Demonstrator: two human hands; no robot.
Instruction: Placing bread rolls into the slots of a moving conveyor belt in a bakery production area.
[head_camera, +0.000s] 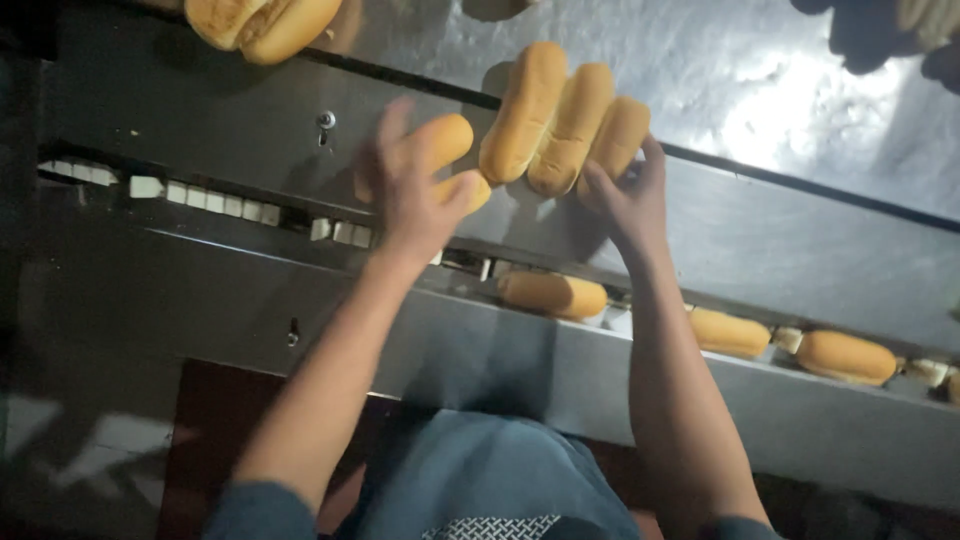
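Observation:
My left hand (408, 195) holds one golden hot-dog bun (447, 145) lifted off the steel surface, its fingers wrapped round it. My right hand (630, 195) touches the right end of a joined cluster of three long buns (560, 125) lying on the shiny metal table (780, 110). Below both hands runs a conveyor channel (240, 208) with white dividers, carrying single buns: one (552, 294) just under my wrists, two more (730, 333) (846, 356) to the right.
Another bun cluster (262, 24) lies at the top left edge. A dark-gloved hand of another person (880, 35) shows at the top right. A steel machine panel (520, 370) runs along the front, next to my blue apron.

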